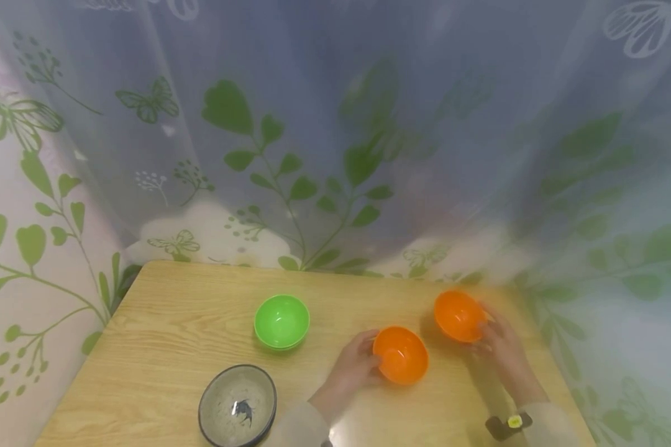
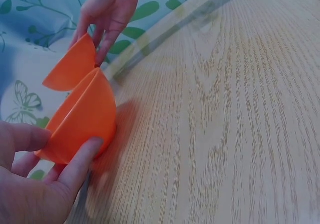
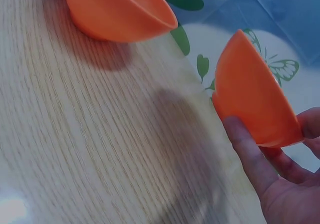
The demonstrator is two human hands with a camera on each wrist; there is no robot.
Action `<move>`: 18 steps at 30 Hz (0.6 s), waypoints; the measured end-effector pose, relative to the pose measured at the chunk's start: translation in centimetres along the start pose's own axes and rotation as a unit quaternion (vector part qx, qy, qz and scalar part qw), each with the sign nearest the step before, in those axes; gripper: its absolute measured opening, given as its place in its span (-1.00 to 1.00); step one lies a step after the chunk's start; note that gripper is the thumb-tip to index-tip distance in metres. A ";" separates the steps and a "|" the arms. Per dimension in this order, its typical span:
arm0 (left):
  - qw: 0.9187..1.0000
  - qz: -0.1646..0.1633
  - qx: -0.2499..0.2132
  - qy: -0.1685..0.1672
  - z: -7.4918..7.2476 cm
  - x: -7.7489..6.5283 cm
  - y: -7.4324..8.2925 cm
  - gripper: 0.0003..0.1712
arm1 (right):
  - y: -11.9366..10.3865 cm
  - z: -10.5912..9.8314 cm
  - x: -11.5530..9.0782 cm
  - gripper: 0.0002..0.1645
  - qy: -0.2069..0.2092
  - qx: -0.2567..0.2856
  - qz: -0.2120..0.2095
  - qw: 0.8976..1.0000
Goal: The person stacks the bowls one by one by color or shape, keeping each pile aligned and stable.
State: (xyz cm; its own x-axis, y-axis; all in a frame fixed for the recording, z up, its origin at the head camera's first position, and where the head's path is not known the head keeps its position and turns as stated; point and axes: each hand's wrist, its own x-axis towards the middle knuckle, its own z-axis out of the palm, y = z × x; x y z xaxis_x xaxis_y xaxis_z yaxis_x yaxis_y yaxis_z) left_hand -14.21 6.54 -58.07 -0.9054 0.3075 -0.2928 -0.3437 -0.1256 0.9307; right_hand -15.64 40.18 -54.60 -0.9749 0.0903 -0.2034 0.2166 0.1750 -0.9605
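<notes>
Two orange bowls are in my hands on the right side of the table. My left hand (image 1: pixel 353 366) grips one orange bowl (image 1: pixel 401 356) by its left side, with thumb and fingers around rim and wall in the left wrist view. That bowl (image 2: pixel 82 121) is close over the wood. Farther back and right, my right hand (image 1: pixel 503 351) holds the other orange bowl (image 1: pixel 458 316) by its right edge. In the right wrist view this bowl (image 3: pixel 255 93) is tilted and raised, its shadow falling on the table, with the thumb against its outer wall.
A green bowl (image 1: pixel 282 321), seemingly with another nested under it, stands left of the middle on the wooden table (image 1: pixel 162 323). Nearer the front left is a larger grey bowl (image 1: pixel 229 397) with a dark rim. A leaf-patterned curtain (image 1: pixel 313 155) hangs behind the table.
</notes>
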 end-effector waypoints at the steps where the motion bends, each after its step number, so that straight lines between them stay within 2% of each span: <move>1: 1.000 -0.001 -0.001 0.000 0.0 0.0 0.0 -0.26 | -0.1 0.1 -0.1 -0.21 -0.003 -0.001 -0.003 1.000; 18: 1.000 0.001 -0.006 -0.003 0.1 0.0 0.0 -0.25 | -1.6 2.2 -1.4 -0.26 -0.038 0.003 -0.043 0.998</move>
State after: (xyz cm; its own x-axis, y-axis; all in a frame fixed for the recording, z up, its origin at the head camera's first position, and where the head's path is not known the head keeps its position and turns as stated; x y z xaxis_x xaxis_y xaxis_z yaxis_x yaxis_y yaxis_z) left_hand -14.21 6.59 -58.02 -0.9045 0.3124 -0.2903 -0.3455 -0.1378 0.9283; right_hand -14.75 37.64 -53.17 -0.9909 0.0016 -0.1344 0.1326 0.1728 -0.9760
